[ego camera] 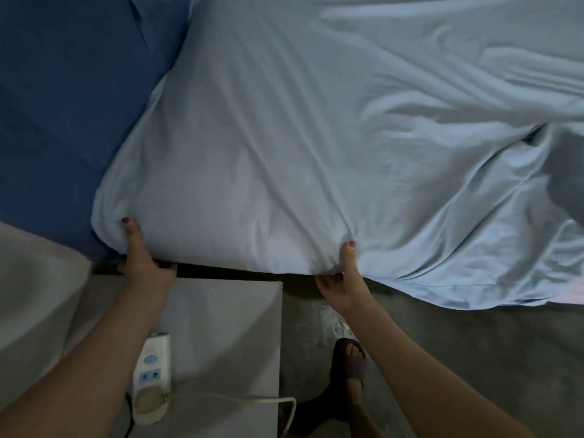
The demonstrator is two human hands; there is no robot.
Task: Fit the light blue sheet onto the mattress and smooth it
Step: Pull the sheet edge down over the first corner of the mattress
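Light blue sheet point(316, 137) draped over mattress corner, loose at right. Left hand point(143, 257) and right hand point(343, 279) each clamped on sheet's near edge. Dark blue pillow point(63, 105) alongside left; open floor point(458, 358) right.

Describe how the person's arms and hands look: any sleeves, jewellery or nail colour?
Both forearms are bare, with no sleeves, watch or bracelet in view. The left hand and the right hand show no rings. The thumbnails are painted dark red; the other fingers are hidden under the cloth.

creased matt cloth sheet point(316, 137), rough floor point(458, 358)
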